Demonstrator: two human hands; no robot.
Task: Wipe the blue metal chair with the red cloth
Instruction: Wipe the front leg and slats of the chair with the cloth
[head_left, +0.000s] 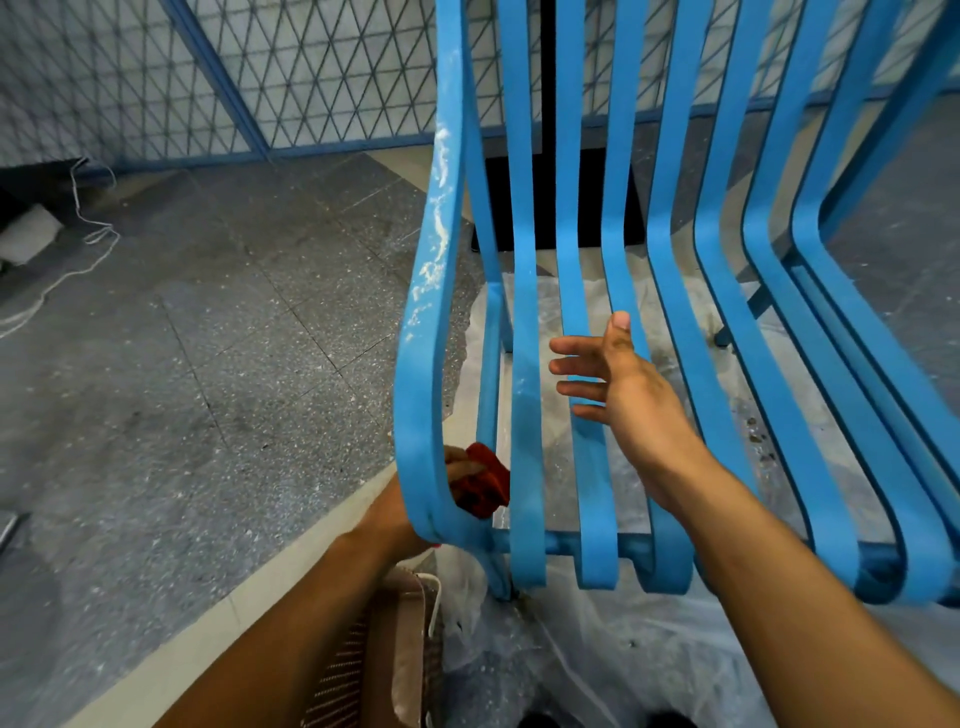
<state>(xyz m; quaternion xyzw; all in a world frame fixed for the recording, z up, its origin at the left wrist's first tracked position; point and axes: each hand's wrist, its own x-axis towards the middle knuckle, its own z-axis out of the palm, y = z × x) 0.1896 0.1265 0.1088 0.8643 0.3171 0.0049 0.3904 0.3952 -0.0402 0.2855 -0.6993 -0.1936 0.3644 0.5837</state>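
Observation:
The blue metal chair (524, 322) fills the right half of the head view, its seat and back made of curved slats. White dusty smears run down its leftmost slat. My left hand (405, 512) is partly hidden behind that slat's lower curve and grips the bunched red cloth (485, 486), which is pressed against the slat's inner side. My right hand (618, 379) hovers over the seat slats with fingers spread and holds nothing.
Clear plastic sheeting (597, 654) lies under the chair. Grey speckled floor tiles (208, 338) stretch to the left, with a white cord (78, 249) trailing at the far left. A blue mesh fence (208, 78) runs along the back.

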